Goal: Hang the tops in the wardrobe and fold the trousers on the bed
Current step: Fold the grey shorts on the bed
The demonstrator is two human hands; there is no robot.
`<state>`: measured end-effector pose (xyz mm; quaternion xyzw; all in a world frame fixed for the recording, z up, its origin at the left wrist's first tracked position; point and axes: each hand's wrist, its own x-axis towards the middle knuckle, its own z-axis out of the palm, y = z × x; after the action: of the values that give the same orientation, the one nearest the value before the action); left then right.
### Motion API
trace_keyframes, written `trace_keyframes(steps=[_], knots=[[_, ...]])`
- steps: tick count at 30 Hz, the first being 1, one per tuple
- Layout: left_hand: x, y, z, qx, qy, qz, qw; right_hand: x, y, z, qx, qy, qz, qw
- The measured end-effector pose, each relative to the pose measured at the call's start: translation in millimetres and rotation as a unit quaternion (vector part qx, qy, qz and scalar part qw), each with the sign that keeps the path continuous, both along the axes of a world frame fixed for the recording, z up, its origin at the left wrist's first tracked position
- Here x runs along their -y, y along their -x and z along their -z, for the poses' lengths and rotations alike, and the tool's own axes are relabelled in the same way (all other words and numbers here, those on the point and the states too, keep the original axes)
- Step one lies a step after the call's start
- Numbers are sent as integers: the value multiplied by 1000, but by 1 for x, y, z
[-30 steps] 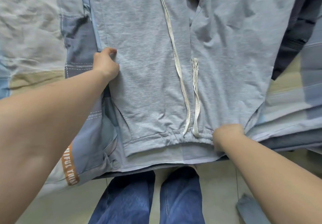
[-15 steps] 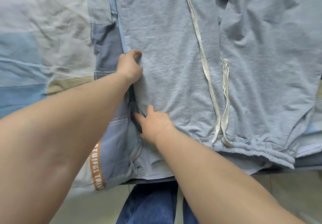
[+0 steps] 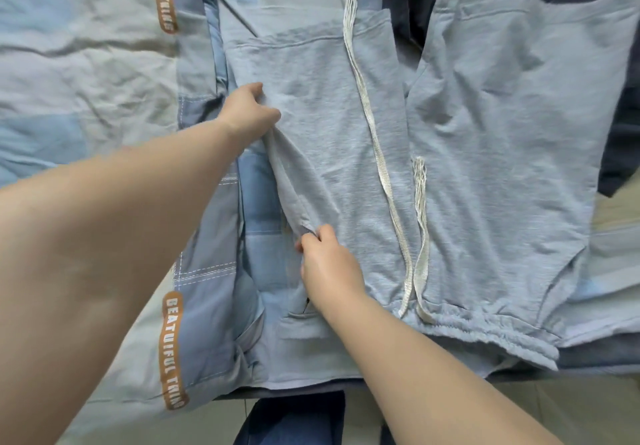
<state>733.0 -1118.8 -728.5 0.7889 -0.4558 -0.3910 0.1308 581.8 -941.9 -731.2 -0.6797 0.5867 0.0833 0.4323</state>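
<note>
Grey sweat trousers lie flat on the bed, waistband toward me, both legs pointing away. Two white drawstrings run up the left leg. My left hand grips the outer edge of the left leg partway up. My right hand pinches the same edge lower down, near the hip pocket. Between my hands the edge is raised off the bedding in a ridge.
A blue patchwork quilt with orange lettered strips lies under the trousers. A dark navy garment sits at the back right, partly under the right leg. The bed's near edge and the floor run along the bottom.
My right hand left the waistband on the right, crossed to the left leg's edge and pinched it. Both hands have since lifted that edge. The view shifted left.
</note>
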Motion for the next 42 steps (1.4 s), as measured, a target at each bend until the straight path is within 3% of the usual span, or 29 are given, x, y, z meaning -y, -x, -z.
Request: trace_keyframes(steps=[3, 6, 8, 15, 19, 23, 26, 31, 34, 37, 42], knots=[[18, 23, -15, 18, 11, 18, 1000, 10, 30, -9, 24, 7, 61, 998], [29, 54, -27, 89, 74, 27, 993, 23, 60, -19, 66, 14, 180, 981], [34, 89, -34, 124, 108, 32, 986, 31, 90, -25, 88, -10, 206, 974], [58, 241, -47, 129, 165, 107, 972, 41, 230, -30, 41, -58, 135, 988], [71, 326, -37, 120, 144, 184, 965, 39, 306, -26, 2, -55, 58, 997], [63, 396, -17, 99, 102, 230, 963, 34, 365, -7, -23, -115, 75, 990], [57, 419, -2, 113, 93, 262, 954, 24, 384, 7, -30, -145, 107, 983], [54, 435, 8, 113, 85, 282, 949, 8, 372, 15, 97, -92, 182, 974], [55, 438, 8, 116, 89, 288, 946, 8, 357, 18, 86, -49, 158, 983], [57, 439, 8, 115, 108, 300, 941, -5, 358, 19, 103, -77, 184, 975], [46, 449, 13, 16, 67, 306, 949, -36, 387, 18, 109, -113, 228, 961]])
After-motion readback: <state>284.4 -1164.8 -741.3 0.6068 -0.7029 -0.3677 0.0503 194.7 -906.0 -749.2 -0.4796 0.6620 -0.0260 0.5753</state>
